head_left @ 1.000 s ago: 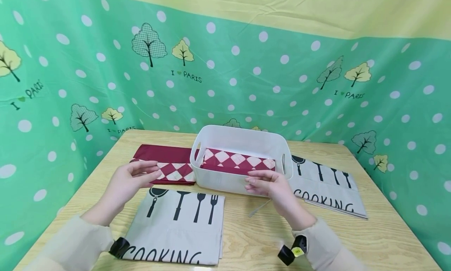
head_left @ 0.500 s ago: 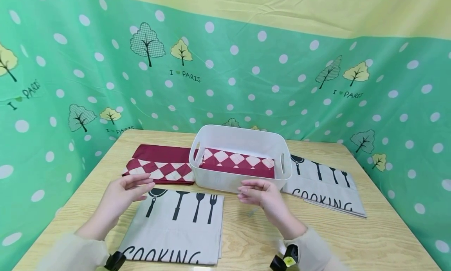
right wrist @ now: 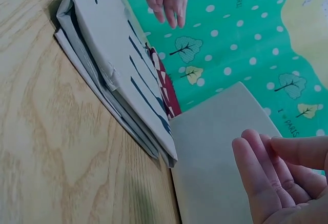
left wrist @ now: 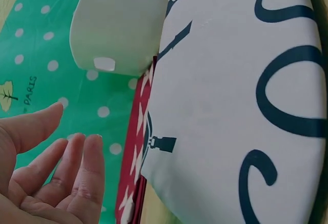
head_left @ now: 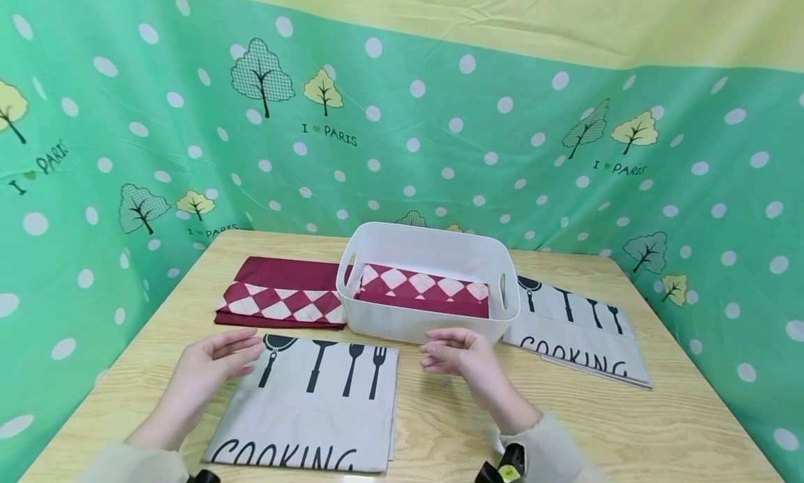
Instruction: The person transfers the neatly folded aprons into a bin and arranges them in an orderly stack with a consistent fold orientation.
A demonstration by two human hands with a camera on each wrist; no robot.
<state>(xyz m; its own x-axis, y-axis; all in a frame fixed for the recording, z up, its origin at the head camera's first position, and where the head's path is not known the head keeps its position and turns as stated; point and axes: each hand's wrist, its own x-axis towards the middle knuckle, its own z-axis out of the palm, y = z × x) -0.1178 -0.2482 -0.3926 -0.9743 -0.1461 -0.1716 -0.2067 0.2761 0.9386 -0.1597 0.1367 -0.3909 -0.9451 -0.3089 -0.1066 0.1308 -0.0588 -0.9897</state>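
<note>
My left hand [head_left: 216,361], fingers loosely bent and holding nothing, hovers by the upper left corner of a folded grey cloth [head_left: 314,417] printed with kitchen utensils and "COOKING". Its thumb and fingertips are apart in the left wrist view. In front of a white plastic basket [head_left: 402,322] hovers my right hand [head_left: 461,357], also holding nothing, with relaxed fingers. Inside the basket lies a folded dark red cloth [head_left: 421,303] with a white diamond band. In the right wrist view the grey cloth's stacked folded layers show along its edge.
Left of the basket lies another folded red cloth [head_left: 289,273] with a diamond band. A second grey "COOKING" cloth [head_left: 578,329] lies at the basket's right. All rest on a wooden table [head_left: 565,434], with a green dotted curtain [head_left: 402,120] behind it.
Both hands have drawn back toward the front edge and slightly left, away from the red cloth and the basket. The cloths and basket stay where they were.
</note>
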